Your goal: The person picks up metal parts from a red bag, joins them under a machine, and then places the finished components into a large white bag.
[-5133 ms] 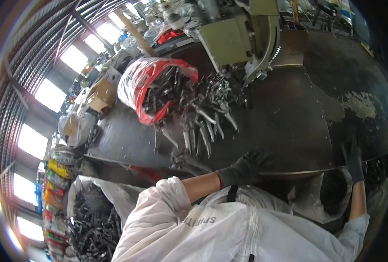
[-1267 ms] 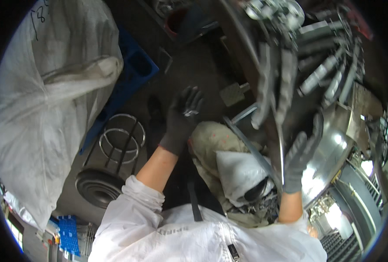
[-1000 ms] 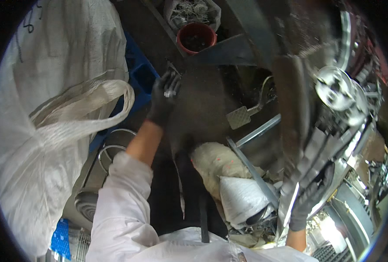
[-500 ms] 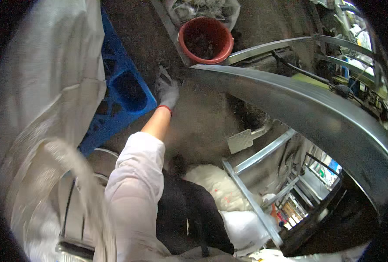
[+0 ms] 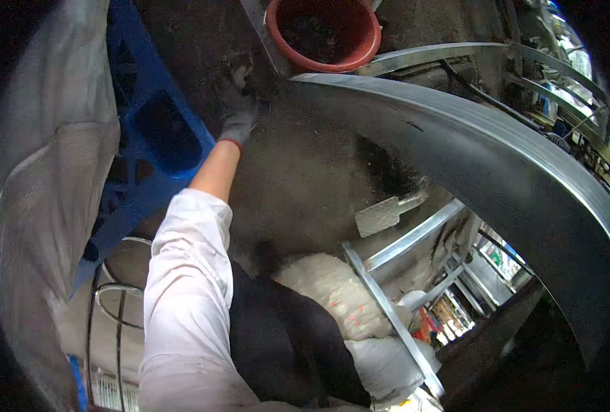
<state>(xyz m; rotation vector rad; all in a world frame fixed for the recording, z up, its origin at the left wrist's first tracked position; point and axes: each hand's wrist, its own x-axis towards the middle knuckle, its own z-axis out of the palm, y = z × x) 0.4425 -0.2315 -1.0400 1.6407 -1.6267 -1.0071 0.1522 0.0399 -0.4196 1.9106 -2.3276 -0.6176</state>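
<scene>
My left hand [image 5: 238, 103], in a grey glove with a red cuff, reaches down and away over the dark floor. A rolled white sleeve [image 5: 185, 275] covers that arm. The fingers are curled together at a small, dull, pale-and-brown scrap [image 5: 240, 72]; the spot is dark and blurred, so its kind does not show. Just left of the hand is a blue plastic pallet [image 5: 202, 130]. Beyond it to the right stands a red-brown bucket [image 5: 373, 44] with dark bits inside. My right hand is out of view.
A large grey-white fabric sack [image 5: 51, 158] fills the left side. A broad metal beam [image 5: 456, 130] curves across the right, with a frame [image 5: 387, 309] below it. A flat pale paddle-like piece [image 5: 378, 217], a cream sack [image 5: 339, 288] and black cloth [image 5: 284, 343] lie lower. Wire rings [image 5: 116, 292] show at lower left.
My left hand has gone farther out over the floor, and its fingers have curled in. The view has shifted; the loose pale fabric at lower left has swung out of the way.
</scene>
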